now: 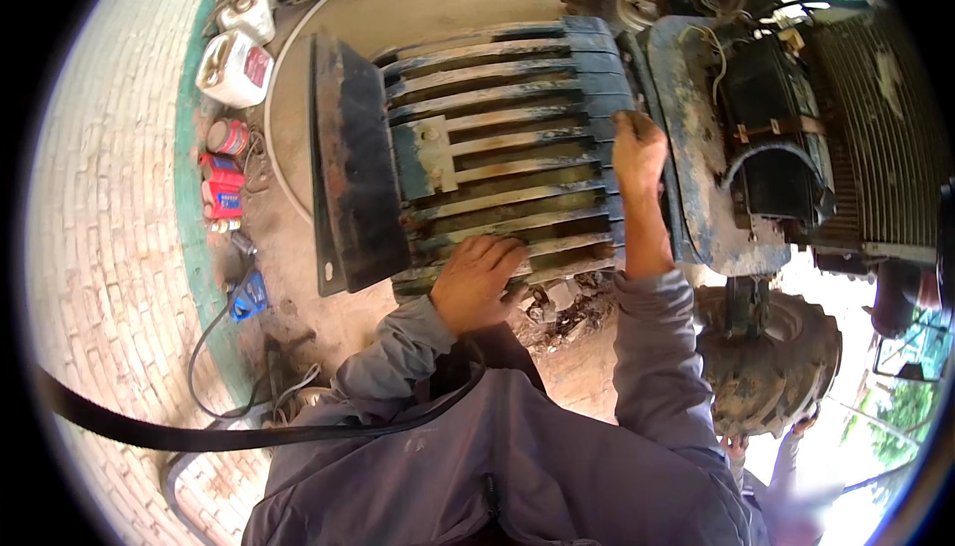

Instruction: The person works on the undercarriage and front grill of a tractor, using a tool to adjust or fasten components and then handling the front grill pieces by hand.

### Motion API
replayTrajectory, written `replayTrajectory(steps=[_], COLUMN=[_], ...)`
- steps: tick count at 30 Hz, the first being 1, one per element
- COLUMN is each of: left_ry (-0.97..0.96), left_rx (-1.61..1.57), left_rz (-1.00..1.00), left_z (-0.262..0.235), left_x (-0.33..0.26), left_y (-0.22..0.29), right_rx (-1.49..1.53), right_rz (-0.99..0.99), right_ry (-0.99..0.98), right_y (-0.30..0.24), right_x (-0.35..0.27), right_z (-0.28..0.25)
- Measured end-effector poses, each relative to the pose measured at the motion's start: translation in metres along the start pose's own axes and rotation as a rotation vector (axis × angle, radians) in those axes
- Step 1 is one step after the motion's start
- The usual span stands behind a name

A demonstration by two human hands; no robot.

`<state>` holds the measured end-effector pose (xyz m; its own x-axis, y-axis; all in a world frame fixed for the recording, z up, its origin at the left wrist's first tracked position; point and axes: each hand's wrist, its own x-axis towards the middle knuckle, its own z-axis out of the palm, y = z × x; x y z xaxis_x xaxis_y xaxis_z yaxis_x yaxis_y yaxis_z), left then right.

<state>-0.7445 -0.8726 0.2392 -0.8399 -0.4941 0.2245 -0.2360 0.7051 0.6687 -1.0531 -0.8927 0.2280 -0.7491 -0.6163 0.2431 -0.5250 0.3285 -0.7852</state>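
Observation:
A row of dark, worn metal slabs point(497, 136), set side by side like tractor front weights, stands before me with gaps between them. My left hand point(480, 282) lies on the near slabs, fingers stretched out and pressed together over their edges. At the blue-grey right end of the row, my right hand point(639, 153) is curled closed; whatever is inside its fingers is hidden. A rusty dark plate point(360, 163) stands at the left end of the row. On top of the slabs sits a small pale flat piece point(433, 155).
To the right are a tractor's battery point(778, 118), radiator point(865, 128) and muddy tyre point(771, 362). Another person's hand point(804, 425) is near that tyre. White jugs point(236, 67), red containers point(221, 186) and a blue tool point(251, 295) line the brick wall point(109, 208). Rubble point(557, 307) lies below.

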Motion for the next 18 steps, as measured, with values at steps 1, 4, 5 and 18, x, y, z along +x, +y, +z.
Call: replayTrajectory(steps=[1,4,5,18], left_ry=[0.010,0.026,0.021,0.099], left_rx=[0.008,0.040,0.039,-0.086], left_rz=[-0.005,-0.004,-0.001,0.163], left_z=[0.000,0.003,0.006,-0.007], left_x=[-0.002,-0.008,-0.010,-0.032], left_y=[-0.001,-0.004,-0.006,-0.024], right_rx=[0.072,0.165,0.232,0.273], right_rz=[-0.035,-0.001,-0.030,0.137], right_ry=[0.017,-0.047,-0.047,-0.040], right_y=[-0.011,-0.041,-0.050,-0.152], right_x=[-0.005,-0.020,-0.029,-0.149], right_z=[0.007,0.000,0.002,0.013])
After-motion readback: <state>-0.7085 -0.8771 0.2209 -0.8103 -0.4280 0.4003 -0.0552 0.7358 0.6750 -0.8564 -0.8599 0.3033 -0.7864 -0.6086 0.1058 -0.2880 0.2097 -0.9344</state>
